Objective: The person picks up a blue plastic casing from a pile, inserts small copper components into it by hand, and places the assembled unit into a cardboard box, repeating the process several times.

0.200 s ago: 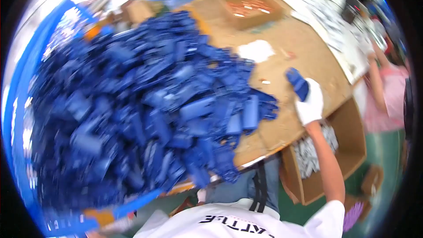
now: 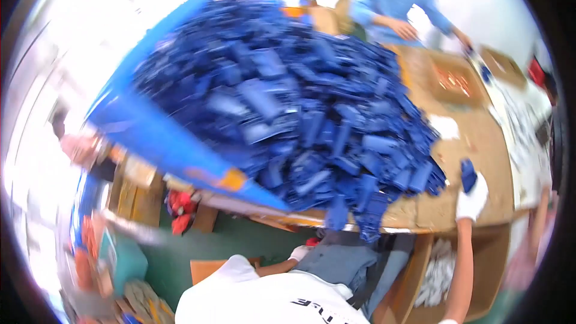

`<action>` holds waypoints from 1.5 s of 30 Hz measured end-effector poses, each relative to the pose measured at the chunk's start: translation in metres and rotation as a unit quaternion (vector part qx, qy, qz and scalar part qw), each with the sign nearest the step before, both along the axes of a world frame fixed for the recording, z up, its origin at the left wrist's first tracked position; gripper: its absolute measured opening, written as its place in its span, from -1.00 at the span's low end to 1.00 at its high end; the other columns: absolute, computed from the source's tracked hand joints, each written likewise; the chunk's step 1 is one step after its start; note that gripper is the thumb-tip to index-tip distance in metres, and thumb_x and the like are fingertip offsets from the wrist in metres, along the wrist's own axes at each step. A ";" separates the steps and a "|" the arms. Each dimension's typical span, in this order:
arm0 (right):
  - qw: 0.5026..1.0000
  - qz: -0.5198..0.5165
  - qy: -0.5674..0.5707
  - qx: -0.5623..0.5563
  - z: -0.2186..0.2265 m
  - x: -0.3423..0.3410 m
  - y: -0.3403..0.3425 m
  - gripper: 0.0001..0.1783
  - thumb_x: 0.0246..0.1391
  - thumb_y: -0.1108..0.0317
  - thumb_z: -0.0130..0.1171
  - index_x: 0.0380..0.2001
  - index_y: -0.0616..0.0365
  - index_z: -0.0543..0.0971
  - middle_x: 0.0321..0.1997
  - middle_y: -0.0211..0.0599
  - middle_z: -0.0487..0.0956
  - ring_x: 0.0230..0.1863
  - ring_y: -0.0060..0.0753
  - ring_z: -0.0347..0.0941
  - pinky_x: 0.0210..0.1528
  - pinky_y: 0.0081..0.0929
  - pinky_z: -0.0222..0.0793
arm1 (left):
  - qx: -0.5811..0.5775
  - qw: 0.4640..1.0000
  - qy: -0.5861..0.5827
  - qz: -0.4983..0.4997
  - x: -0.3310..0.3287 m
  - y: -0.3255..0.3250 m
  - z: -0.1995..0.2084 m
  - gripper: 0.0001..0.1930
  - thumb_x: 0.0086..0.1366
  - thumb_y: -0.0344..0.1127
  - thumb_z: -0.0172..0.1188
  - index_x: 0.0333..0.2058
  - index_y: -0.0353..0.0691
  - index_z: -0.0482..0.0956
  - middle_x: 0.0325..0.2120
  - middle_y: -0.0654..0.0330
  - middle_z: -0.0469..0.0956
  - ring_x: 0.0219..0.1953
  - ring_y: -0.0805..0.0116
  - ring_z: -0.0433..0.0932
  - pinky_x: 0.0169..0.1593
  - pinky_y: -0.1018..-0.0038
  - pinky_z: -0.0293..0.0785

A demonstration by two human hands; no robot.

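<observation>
At the right of the frame I see a small dark-blue piece [image 2: 468,175], oblong and too blurred for fine detail, grasped by the fingers of the white-gloved right hand [image 2: 472,200] over the brown table [image 2: 495,165]. The left hand [image 2: 299,253] is low centre; I cannot tell whether its fingers are clenched. A heap of blue parts [image 2: 324,120] crowds the centre; lower right, the right forearm [image 2: 461,267] partly blocks my view of an open carton [image 2: 493,264].

White gloves [image 2: 472,199], short-sleeved white shirt [image 2: 264,295] with black lettering [image 2: 312,304], blue-grey trousers [image 2: 336,262]
</observation>
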State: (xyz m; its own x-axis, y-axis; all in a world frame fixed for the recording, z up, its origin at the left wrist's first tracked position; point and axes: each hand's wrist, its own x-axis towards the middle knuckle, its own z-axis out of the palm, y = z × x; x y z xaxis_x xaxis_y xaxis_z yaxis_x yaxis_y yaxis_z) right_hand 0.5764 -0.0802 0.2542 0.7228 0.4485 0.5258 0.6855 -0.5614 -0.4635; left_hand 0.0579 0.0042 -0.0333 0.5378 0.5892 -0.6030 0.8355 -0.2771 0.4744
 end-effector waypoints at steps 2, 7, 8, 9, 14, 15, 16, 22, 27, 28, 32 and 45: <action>0.996 -0.007 -0.086 -0.004 -0.034 0.023 -0.017 -0.44 -0.05 0.48 0.24 0.10 0.24 0.45 0.08 0.01 0.51 0.13 0.04 0.42 0.24 -0.19 0.27 | -0.008 1.000 -0.011 -0.007 0.009 -0.005 0.018 -0.55 0.25 0.13 0.01 -0.06 0.01 0.62 -0.14 0.01 0.63 -0.06 -0.03 0.58 0.01 0.20 0.47; 0.998 0.024 -0.057 -0.018 -0.059 0.046 -0.021 -0.32 0.07 0.33 0.29 0.26 0.15 0.32 0.19 -0.04 0.47 0.19 0.00 0.39 0.27 -0.20 0.25 | -0.019 0.984 -0.065 0.164 -0.007 -0.025 0.048 -0.59 0.21 0.06 0.08 -0.04 0.09 0.64 -0.08 0.05 0.63 0.02 0.02 0.57 0.11 0.24 0.44; 0.998 0.034 -0.043 -0.036 -0.059 0.048 -0.018 -0.32 0.08 0.32 0.29 0.26 0.15 0.31 0.19 -0.04 0.46 0.19 0.01 0.39 0.26 -0.20 0.26 | 0.007 0.994 -0.043 0.103 -0.014 -0.026 0.057 -0.59 0.21 0.04 0.09 -0.04 0.07 0.64 -0.08 0.04 0.63 0.00 0.01 0.58 0.09 0.25 0.46; 0.997 0.036 -0.029 -0.057 -0.056 0.051 -0.019 -0.33 0.08 0.32 0.28 0.26 0.15 0.31 0.19 -0.03 0.45 0.19 0.02 0.39 0.25 -0.19 0.27 | 0.042 0.992 -0.055 0.102 -0.022 -0.033 0.067 -0.61 0.21 0.00 0.08 -0.08 0.00 0.66 -0.11 0.02 0.64 -0.05 -0.02 0.61 0.03 0.24 0.49; 0.975 0.187 0.094 0.079 0.006 -0.017 -0.027 -0.56 0.06 0.61 0.10 0.06 0.25 0.53 0.04 -0.22 0.60 0.06 -0.34 0.52 0.21 -0.38 0.35 | 0.145 0.967 -0.135 0.163 -0.071 -0.042 0.110 -0.66 0.29 -0.10 -0.03 -0.18 -0.10 0.68 -0.19 0.02 0.64 -0.12 0.01 0.62 -0.05 0.22 0.52; 0.943 0.257 0.121 0.174 0.008 -0.023 -0.016 -0.55 0.01 0.58 0.13 0.04 0.24 0.54 0.01 -0.19 0.61 0.04 -0.33 0.53 0.19 -0.35 0.37 | 0.219 0.957 -0.138 0.133 -0.092 -0.041 0.094 -0.66 0.32 -0.11 -0.04 -0.19 -0.09 0.69 -0.17 0.03 0.64 -0.10 0.03 0.61 -0.04 0.24 0.53; 0.973 0.204 0.044 0.095 0.018 -0.035 -0.011 -0.55 -0.05 0.50 0.16 0.01 0.20 0.55 -0.03 -0.10 0.62 0.01 -0.18 0.55 0.14 -0.29 0.40 | 0.208 0.949 -0.149 0.183 -0.103 -0.048 0.119 -0.65 0.33 -0.12 -0.05 -0.17 -0.10 0.69 -0.17 0.04 0.64 -0.09 0.04 0.61 -0.04 0.26 0.53; 0.999 0.012 0.015 0.034 -0.016 -0.004 0.005 -0.44 0.03 -0.05 0.29 -0.03 0.10 0.47 -0.07 0.00 0.53 -0.02 0.10 0.47 0.02 -0.07 0.40 | 0.324 0.898 -0.236 0.181 -0.097 -0.050 0.201 -0.80 0.31 -0.31 0.08 -0.27 -0.23 0.66 -0.28 0.04 0.65 -0.19 0.05 0.63 -0.05 0.30 0.51; 0.998 -0.033 0.062 0.009 -0.009 0.010 -0.018 -0.42 0.09 -0.08 0.23 0.02 0.10 0.44 -0.01 0.00 0.52 0.02 0.10 0.46 0.06 -0.06 0.38 | 0.327 0.875 -0.354 0.055 -0.029 -0.047 0.264 -0.84 0.25 -0.42 0.11 -0.26 -0.21 0.65 -0.25 0.09 0.65 -0.17 0.11 0.62 -0.02 0.34 0.50; 0.997 -0.037 0.066 0.004 -0.010 0.008 -0.015 -0.41 0.09 -0.09 0.23 0.02 0.10 0.44 -0.01 0.00 0.51 0.03 0.10 0.46 0.06 -0.06 0.38 | 0.324 0.866 -0.379 0.026 -0.017 -0.047 0.272 -0.84 0.20 -0.45 0.14 -0.26 -0.18 0.66 -0.25 0.11 0.66 -0.18 0.12 0.63 -0.02 0.34 0.52; 0.998 -0.060 0.033 -0.007 -0.011 0.008 0.005 -0.42 0.11 -0.11 0.20 0.00 0.11 0.45 0.00 -0.01 0.51 0.04 0.09 0.45 0.07 -0.05 0.38 | 0.253 0.829 -0.462 -0.189 0.052 -0.047 0.305 -0.79 0.13 -0.44 0.21 -0.22 -0.10 0.64 -0.15 0.20 0.63 -0.12 0.19 0.60 -0.02 0.33 0.49; 0.998 -0.066 -0.010 -0.003 0.006 0.007 -0.002 -0.44 0.06 -0.04 0.25 -0.02 0.12 0.44 -0.05 -0.06 0.51 0.02 0.05 0.42 0.05 -0.05 0.33 | 0.439 0.774 -0.305 -0.339 0.197 0.012 0.292 -0.49 0.10 -0.20 0.27 0.07 -0.12 0.48 0.12 -0.02 0.40 0.25 0.01 0.25 0.28 -0.06 0.10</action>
State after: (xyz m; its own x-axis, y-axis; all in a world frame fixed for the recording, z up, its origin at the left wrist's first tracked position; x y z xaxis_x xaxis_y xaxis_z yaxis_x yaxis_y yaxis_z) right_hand 0.5830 -0.0824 0.2604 0.7654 0.3534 0.5379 0.6145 -0.6499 -0.4473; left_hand 0.2548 0.0157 0.2592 0.9299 0.0860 0.3575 0.0519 -0.9932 0.1039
